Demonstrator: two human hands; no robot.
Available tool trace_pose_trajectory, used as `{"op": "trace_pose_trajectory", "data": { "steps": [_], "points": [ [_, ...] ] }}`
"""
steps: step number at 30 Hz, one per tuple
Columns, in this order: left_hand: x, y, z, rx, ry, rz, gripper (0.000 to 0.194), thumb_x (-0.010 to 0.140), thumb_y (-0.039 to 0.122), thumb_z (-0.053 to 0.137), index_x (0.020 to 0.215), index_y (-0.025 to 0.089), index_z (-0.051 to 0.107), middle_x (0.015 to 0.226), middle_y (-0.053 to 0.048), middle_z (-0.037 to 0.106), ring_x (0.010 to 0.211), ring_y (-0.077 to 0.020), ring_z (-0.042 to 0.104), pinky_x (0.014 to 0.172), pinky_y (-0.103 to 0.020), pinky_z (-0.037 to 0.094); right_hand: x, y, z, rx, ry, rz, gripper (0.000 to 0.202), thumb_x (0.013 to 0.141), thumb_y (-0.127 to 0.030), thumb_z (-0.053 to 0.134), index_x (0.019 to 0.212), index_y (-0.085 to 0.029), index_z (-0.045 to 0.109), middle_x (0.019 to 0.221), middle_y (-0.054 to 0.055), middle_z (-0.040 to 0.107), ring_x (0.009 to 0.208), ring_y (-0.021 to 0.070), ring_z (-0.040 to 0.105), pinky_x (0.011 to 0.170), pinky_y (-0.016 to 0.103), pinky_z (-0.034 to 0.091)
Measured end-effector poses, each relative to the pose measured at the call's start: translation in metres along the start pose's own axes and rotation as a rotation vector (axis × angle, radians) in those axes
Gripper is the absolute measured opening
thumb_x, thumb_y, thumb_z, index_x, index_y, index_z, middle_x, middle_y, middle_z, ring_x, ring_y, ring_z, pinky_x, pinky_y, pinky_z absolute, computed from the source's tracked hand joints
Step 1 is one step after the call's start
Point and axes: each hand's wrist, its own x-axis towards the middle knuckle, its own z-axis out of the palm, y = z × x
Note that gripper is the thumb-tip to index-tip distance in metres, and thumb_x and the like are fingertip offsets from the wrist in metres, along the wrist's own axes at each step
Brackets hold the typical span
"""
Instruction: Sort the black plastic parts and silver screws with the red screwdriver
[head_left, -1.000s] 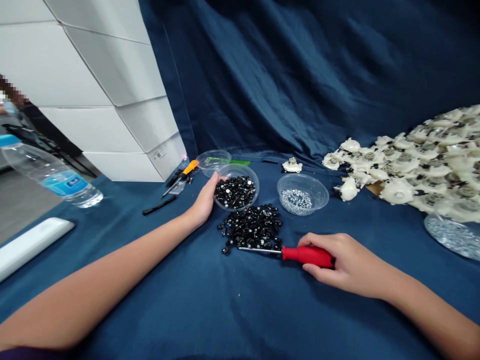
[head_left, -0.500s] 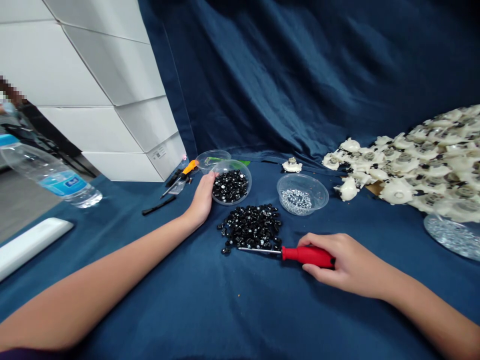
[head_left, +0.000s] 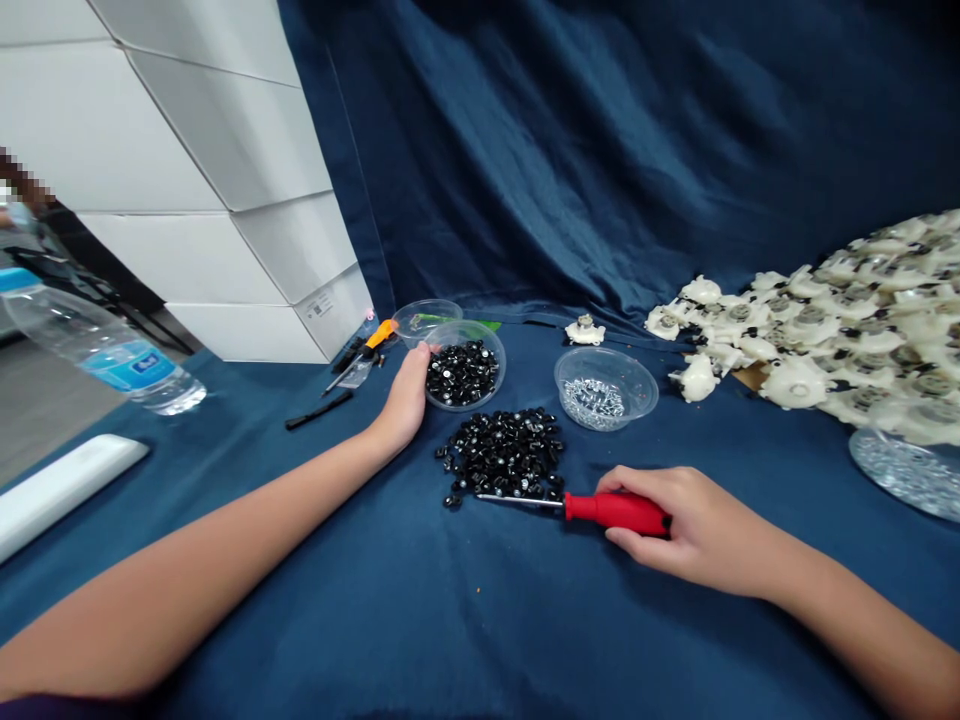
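Observation:
My left hand [head_left: 406, 400] is at the left side of a clear plastic bowl [head_left: 501, 352], gripping it near the rim with the thumb up; some fingers are hidden. Small black parts [head_left: 461, 374] with shiny spots fill the bowl. My right hand [head_left: 686, 525] is closed around the red handle of a screwdriver [head_left: 589, 507]. The screwdriver lies level, its metal shaft pointing left along the near edge of a loose pile of the same black parts [head_left: 506, 452] on the blue cloth.
A second clear bowl [head_left: 641, 385] holds silver screws. White plastic parts [head_left: 795, 382] are heaped at the right, above a bag of screws [head_left: 900, 475]. White boxes [head_left: 150, 130], a water bottle [head_left: 124, 360], an orange-handled tool [head_left: 381, 334] and a white bar [head_left: 64, 490] stand or lie leftward.

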Motion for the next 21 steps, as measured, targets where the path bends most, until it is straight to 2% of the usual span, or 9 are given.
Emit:
{"op": "trace_pose_trajectory", "data": {
  "steps": [3, 6, 11, 13, 18, 21],
  "points": [
    [-0.007, 0.009, -0.001, 0.074, -0.046, 0.073, 0.060, 0.108, 0.069, 0.039, 0.133, 0.020, 0.065, 0.145, -0.012, 0.066, 0.142, -0.0279, 0.056, 0.129, -0.046, 0.036, 0.000, 0.000, 0.000, 0.002, 0.000, -0.008, 0.018, 0.100, -0.033, 0.067, 0.117, -0.032, 0.069, 0.091, -0.003, 0.076, 0.072, 0.0166, 0.066, 0.068, 0.030, 0.045],
    [-0.009, 0.013, 0.000, 0.113, -0.071, 0.108, 0.061, 0.109, 0.069, 0.038, 0.136, 0.022, 0.063, 0.148, -0.011, 0.064, 0.144, -0.0271, 0.055, 0.131, -0.047, 0.033, 0.000, -0.001, -0.001, 0.001, 0.009, -0.005, 0.018, 0.100, -0.032, 0.067, 0.117, -0.033, 0.069, 0.091, -0.003, 0.076, 0.072, 0.0167, 0.066, 0.068, 0.030, 0.045],
    [0.000, 0.002, 0.002, -0.036, -0.002, -0.056, 0.074, 0.107, 0.075, 0.027, 0.126, 0.019, 0.071, 0.140, -0.014, 0.071, 0.140, -0.0316, 0.060, 0.128, -0.054, 0.038, 0.001, 0.000, -0.001, 0.003, 0.019, -0.014, 0.018, 0.099, -0.032, 0.068, 0.117, -0.032, 0.070, 0.091, -0.002, 0.077, 0.072, 0.0170, 0.067, 0.068, 0.030, 0.046],
    [0.002, 0.001, 0.002, -0.071, 0.002, -0.074, 0.074, 0.108, 0.075, 0.027, 0.125, 0.019, 0.072, 0.139, -0.015, 0.071, 0.140, -0.0323, 0.060, 0.126, -0.054, 0.040, 0.001, 0.000, 0.000, -0.001, 0.016, -0.015, 0.018, 0.099, -0.032, 0.067, 0.117, -0.032, 0.070, 0.091, -0.002, 0.077, 0.072, 0.0171, 0.067, 0.069, 0.030, 0.046],
    [-0.008, 0.015, -0.001, 0.064, -0.093, 0.100, 0.060, 0.107, 0.070, 0.040, 0.134, 0.022, 0.065, 0.145, -0.011, 0.067, 0.141, -0.0289, 0.057, 0.129, -0.049, 0.036, 0.001, 0.000, 0.000, -0.002, 0.006, -0.013, 0.017, 0.100, -0.032, 0.066, 0.117, -0.032, 0.069, 0.091, -0.003, 0.076, 0.072, 0.0164, 0.066, 0.068, 0.030, 0.045],
    [-0.010, 0.017, 0.000, 0.076, -0.105, 0.112, 0.060, 0.108, 0.069, 0.039, 0.134, 0.021, 0.065, 0.144, -0.011, 0.067, 0.142, -0.0281, 0.057, 0.130, -0.047, 0.036, 0.001, -0.001, 0.000, -0.006, 0.006, -0.016, 0.017, 0.100, -0.032, 0.066, 0.116, -0.031, 0.069, 0.091, -0.003, 0.076, 0.072, 0.0166, 0.066, 0.068, 0.030, 0.044]
  ]
}}
